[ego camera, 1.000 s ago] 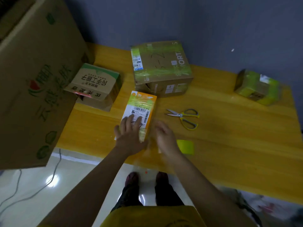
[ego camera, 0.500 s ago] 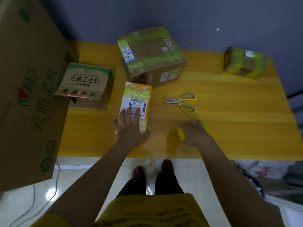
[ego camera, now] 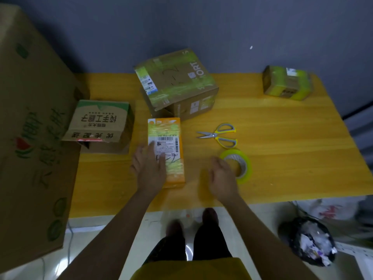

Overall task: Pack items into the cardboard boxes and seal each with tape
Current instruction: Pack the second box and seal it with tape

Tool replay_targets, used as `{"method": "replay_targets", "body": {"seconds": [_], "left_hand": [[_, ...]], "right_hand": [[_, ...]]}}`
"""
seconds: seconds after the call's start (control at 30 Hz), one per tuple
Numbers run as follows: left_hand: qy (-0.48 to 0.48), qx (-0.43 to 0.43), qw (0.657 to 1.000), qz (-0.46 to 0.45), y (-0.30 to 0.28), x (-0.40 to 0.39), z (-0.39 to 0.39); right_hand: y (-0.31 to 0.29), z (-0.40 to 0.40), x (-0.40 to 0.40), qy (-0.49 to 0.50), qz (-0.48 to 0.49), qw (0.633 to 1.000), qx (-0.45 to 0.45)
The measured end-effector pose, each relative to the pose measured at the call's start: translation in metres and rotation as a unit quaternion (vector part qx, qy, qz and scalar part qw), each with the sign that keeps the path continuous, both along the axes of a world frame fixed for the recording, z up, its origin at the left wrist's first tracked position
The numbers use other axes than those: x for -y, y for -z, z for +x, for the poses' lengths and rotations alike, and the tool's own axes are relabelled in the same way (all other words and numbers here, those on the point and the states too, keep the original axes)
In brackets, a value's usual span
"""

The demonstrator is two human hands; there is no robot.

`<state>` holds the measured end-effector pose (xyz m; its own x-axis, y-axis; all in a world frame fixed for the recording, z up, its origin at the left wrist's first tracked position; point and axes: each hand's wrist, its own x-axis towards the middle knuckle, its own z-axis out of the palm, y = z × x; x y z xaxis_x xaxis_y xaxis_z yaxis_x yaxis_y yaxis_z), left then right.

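So the right hand (ego camera: pixel 221 175) just let go of the tape roll (ego camera: pixel 238 165), which now lies beside it with fingers loose, while the left hand (ego camera: pixel 148 168) presses flat on the orange box (ego camera: pixel 168 146), already taped shut like the other boxes, contents hidden, so this one looks done.

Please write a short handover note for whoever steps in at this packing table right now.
Left hand: flat, pressing on the near end of the orange box, which is wrapped in tape and labelled.
Right hand: open, holding nothing, beside the tape roll lying flat on the table.
Scissors lie just beyond the roll.
Done, apparently: the big taped box at the back and the small taped box at the far right corner.
Left: the printed carton on the left shows no tape from here and a torn near edge; check it, then seal.
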<state>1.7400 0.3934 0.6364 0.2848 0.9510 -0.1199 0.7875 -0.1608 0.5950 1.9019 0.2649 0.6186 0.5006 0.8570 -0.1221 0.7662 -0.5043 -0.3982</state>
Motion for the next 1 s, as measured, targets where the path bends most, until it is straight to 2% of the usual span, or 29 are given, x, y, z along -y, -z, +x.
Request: {"method": "replay_targets", "body": {"seconds": [0.03, 0.07, 0.13, 0.23, 0.33, 0.47, 0.53, 0.63, 0.77, 0.8, 0.87, 0.9, 0.93, 1.0], "left_hand": [[-0.027, 0.017, 0.999, -0.025, 0.000, -0.003, -0.002], [-0.048, 0.036, 0.995, -0.079, 0.000, -0.005, -0.003], [-0.073, 0.067, 0.975, -0.199, 0.005, -0.005, -0.001], [-0.110, 0.159, 0.950, -0.247, 0.006, -0.003, -0.004], [-0.158, 0.227, 0.904, -0.325, 0.003, -0.001, -0.007], [-0.142, 0.276, 0.865, -0.394, 0.001, -0.010, -0.007], [-0.119, 0.277, 0.873, -0.384, 0.006, -0.013, -0.008], [-0.092, 0.213, 0.903, -0.362, 0.007, -0.010, -0.011], [0.012, 0.177, 0.923, -0.342, -0.002, -0.005, -0.019], [0.042, 0.170, 0.927, -0.331, -0.008, -0.004, -0.020], [0.090, 0.158, 0.936, -0.302, -0.015, -0.006, -0.021], [0.114, 0.141, 0.941, -0.284, -0.017, -0.008, -0.021], [0.145, 0.114, 0.948, -0.260, -0.021, -0.011, -0.020], [0.210, 0.034, 0.949, -0.232, -0.023, -0.019, -0.017]], "right_hand": [[-0.009, -0.021, -0.011, 0.036, 0.079, 0.988, -0.125], [-0.015, -0.041, -0.021, 0.068, 0.124, 0.956, -0.259], [-0.018, -0.071, -0.042, 0.115, 0.133, 0.871, -0.459], [-0.008, -0.083, -0.056, 0.152, 0.141, 0.845, -0.494], [0.007, -0.075, -0.061, 0.210, 0.096, 0.798, -0.557], [0.008, -0.069, -0.067, 0.198, 0.050, 0.783, -0.588], [0.007, -0.068, -0.065, 0.185, 0.041, 0.798, -0.572], [0.005, -0.067, -0.050, 0.168, 0.032, 0.852, -0.495], [-0.002, -0.047, -0.034, 0.128, 0.054, 0.871, -0.472], [-0.004, -0.040, -0.033, 0.115, 0.069, 0.888, -0.439], [-0.010, -0.030, -0.037, 0.088, 0.084, 0.957, -0.262], [-0.012, -0.028, -0.038, 0.078, 0.113, 0.976, -0.169], [-0.015, -0.026, -0.039, 0.069, 0.154, 0.980, -0.104], [-0.018, -0.019, -0.049, 0.020, 0.209, 0.977, -0.044]]}}
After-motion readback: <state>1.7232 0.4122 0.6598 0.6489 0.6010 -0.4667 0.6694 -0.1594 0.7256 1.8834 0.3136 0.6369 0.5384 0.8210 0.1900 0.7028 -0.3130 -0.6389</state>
